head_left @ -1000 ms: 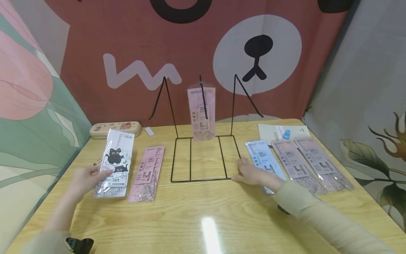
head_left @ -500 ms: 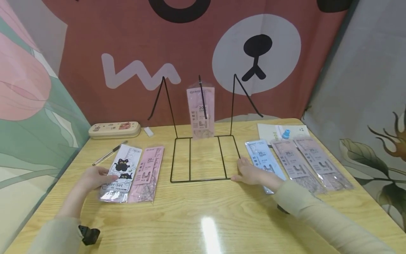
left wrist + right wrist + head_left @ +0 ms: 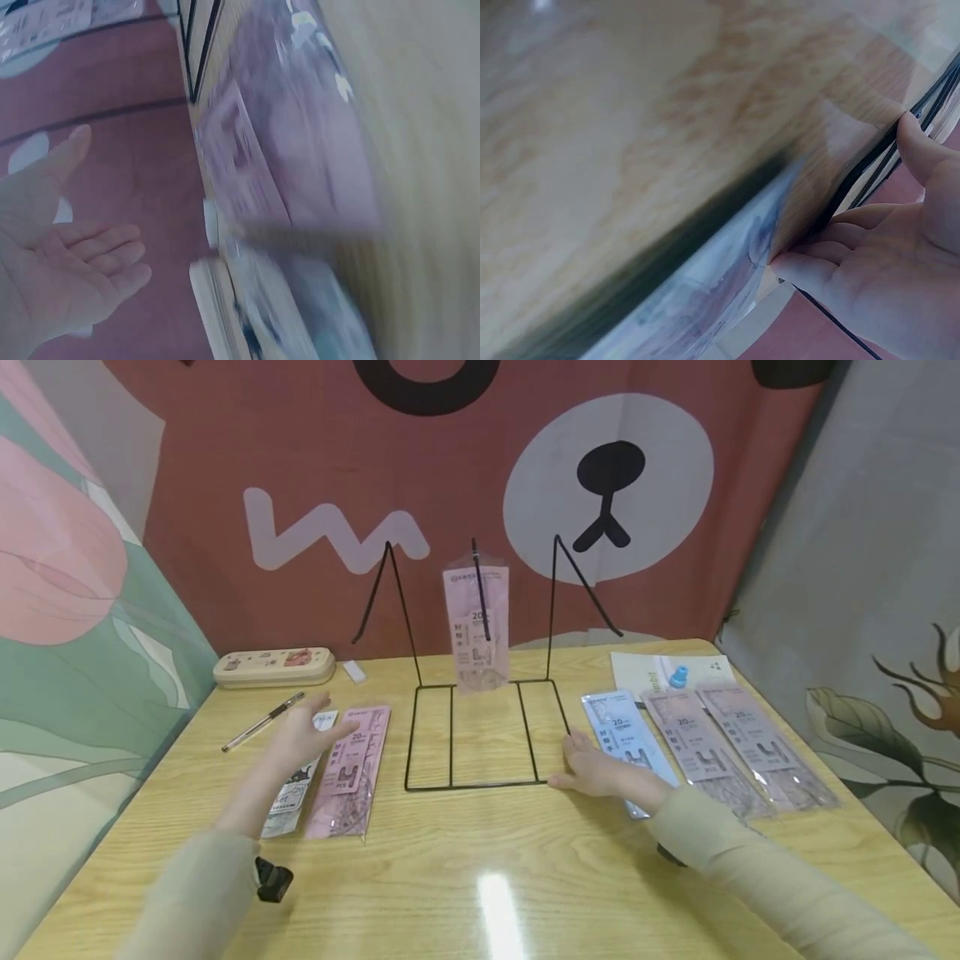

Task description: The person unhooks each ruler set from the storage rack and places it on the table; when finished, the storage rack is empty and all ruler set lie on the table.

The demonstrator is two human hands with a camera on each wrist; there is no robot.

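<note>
My left hand (image 3: 300, 737) is above the white ruler-set packet (image 3: 287, 810) with black cats, partly covering it; its thumb and fingers are spread and hold nothing. Beside that packet lies a pink ruler-set packet (image 3: 349, 772). In the left wrist view the left palm (image 3: 71, 277) shows bare. My right hand (image 3: 600, 767) holds the front right corner of the black wire display rack (image 3: 480, 786), thumb at the front bar, fingers at the side bar. On the rack's middle hook hangs another pink packet (image 3: 467, 647). The rack's two outer hooks carry nothing.
Right of the rack lie a blue packet (image 3: 609, 710) and two pale pink packets (image 3: 686, 727), near a white sheet (image 3: 637, 670) with a small blue object (image 3: 678, 676). At the left are a pencil case (image 3: 273, 668), an eraser (image 3: 354, 672) and a pen (image 3: 262, 722).
My left hand has set the cat ruler-set packet down beside the pink one, let go, and moved up and to the right. The right hand has stayed at the rack.
</note>
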